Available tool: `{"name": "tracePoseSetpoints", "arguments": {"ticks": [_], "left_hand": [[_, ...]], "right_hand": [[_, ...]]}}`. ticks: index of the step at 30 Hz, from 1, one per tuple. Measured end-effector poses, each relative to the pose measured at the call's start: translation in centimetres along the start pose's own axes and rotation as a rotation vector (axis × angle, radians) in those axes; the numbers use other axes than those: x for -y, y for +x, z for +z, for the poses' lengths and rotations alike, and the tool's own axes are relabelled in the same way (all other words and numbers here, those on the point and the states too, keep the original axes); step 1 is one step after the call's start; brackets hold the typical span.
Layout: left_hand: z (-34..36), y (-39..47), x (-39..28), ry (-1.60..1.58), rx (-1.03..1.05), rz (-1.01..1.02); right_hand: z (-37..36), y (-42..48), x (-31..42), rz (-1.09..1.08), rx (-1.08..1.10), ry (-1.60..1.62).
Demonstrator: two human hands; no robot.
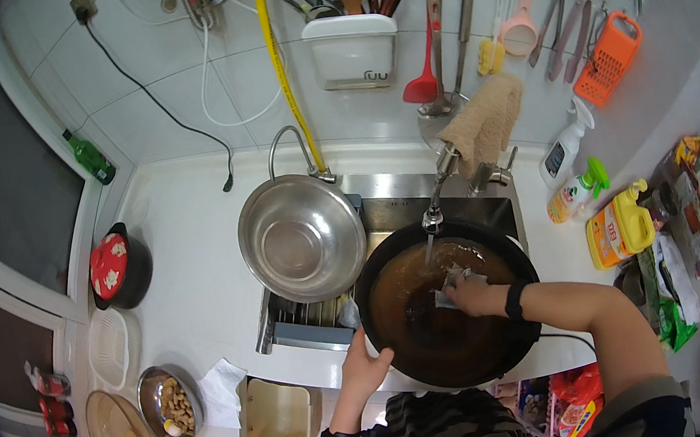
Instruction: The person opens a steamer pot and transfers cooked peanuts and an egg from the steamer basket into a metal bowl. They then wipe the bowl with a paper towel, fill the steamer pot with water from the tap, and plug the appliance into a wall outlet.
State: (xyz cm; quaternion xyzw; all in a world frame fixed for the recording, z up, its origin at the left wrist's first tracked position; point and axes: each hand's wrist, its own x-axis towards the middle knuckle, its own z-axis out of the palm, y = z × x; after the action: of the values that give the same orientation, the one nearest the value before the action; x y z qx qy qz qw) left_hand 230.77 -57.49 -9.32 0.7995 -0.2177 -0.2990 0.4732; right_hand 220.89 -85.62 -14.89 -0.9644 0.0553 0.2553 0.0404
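Note:
A wide black pan (523, 262) holding brownish water stands over the front of the steel sink (385, 179). My left hand (364, 365) holds its near left rim, with some fingers hidden behind the edge. Inside the pan, my right hand (472, 295) grips a crumpled pale wiping cloth or paper (460, 274). Water (429, 250) runs into the pan from the faucet spout (432, 222). A stainless steel bowl (298, 241) rests to the left, over the sink and a drying rack (300, 313).
A beige towel (487, 119) hangs over the faucet. Spray bottles (575, 194) and a yellow detergent jug (621, 227) line the right side. On the left are a black pot (137, 282), a white basket (113, 348) and a bowl (196, 421) of peanuts. A bin (279, 418) sits below.

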Motion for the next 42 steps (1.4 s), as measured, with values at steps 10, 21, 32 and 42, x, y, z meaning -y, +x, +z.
{"name": "tracePoseSetpoints", "arguments": {"ticks": [10,21,32,42], "left_hand": [[0.5,0.2,1.4,-0.097,0.022,0.114],[-0.4,0.4,0.7,0.032,0.048,0.052],[-0.1,-0.2,0.9,-0.023,-0.011,0.071],[-0.5,-0.3,0.2,-0.018,-0.018,0.091]], "right_hand": [[-1.0,8.6,-1.8,0.334,-0.361,0.636],[-0.4,6.7,11.2,-0.609,0.164,1.158],[-1.6,-5.2,-5.4,-0.093,0.399,-0.337],[-8.3,5.7,-4.0,-0.503,-0.408,-0.478]]}}
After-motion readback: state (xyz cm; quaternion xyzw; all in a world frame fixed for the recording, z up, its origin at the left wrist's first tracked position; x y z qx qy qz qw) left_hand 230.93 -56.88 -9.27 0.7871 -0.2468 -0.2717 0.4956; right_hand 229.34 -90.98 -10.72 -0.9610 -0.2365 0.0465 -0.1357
